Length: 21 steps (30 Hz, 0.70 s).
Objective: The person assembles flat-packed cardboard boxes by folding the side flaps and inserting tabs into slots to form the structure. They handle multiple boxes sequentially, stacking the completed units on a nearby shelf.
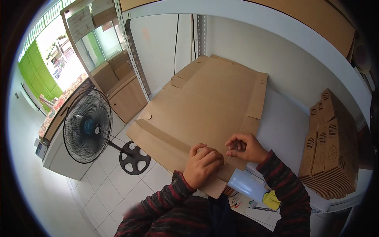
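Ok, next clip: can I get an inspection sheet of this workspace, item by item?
Surface: white shelf top, mostly covered.
Job's things: flat brown cardboard box blank, unfolded, overhanging the shelf's near edge.
Clutter: stack of flat printed cartons at right; papers and a yellow item below the shelf edge.
Hands: left hand pressing a flap; right hand pinching the blank's edge.
Cables: two dark cables down the back wall.
Surroundings: standing fan on tiled floor, metal racking.
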Available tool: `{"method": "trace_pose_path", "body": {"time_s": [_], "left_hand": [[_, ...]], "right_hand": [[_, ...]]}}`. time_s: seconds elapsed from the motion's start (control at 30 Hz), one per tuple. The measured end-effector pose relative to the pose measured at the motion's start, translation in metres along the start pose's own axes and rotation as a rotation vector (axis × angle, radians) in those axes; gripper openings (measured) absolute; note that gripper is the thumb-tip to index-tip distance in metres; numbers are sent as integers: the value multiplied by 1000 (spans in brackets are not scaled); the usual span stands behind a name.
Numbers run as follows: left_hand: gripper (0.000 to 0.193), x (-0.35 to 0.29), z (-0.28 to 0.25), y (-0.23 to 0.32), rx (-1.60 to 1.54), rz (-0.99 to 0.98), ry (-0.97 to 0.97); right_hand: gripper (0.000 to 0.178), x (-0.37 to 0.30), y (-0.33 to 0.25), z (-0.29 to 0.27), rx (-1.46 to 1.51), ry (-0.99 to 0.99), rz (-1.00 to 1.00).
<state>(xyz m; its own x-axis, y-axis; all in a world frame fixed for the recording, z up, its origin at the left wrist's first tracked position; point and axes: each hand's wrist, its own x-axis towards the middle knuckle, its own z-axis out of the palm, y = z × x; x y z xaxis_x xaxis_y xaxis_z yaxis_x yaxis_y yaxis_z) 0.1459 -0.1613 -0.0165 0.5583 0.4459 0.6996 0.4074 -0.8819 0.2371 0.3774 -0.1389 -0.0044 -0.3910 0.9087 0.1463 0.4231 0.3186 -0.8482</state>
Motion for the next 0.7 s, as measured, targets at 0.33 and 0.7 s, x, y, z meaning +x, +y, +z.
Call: {"method": "trace_pose_path", "body": {"time_s": [0.33, 0.7], "left_hand": [[48, -23, -70, -81, 225, -596, 612], [27, -70, -84, -140, 56, -835, 388]], "right_hand": [[24, 0, -5, -13, 476, -67, 170], [23, 5, 3, -28, 336, -292, 31]]}}
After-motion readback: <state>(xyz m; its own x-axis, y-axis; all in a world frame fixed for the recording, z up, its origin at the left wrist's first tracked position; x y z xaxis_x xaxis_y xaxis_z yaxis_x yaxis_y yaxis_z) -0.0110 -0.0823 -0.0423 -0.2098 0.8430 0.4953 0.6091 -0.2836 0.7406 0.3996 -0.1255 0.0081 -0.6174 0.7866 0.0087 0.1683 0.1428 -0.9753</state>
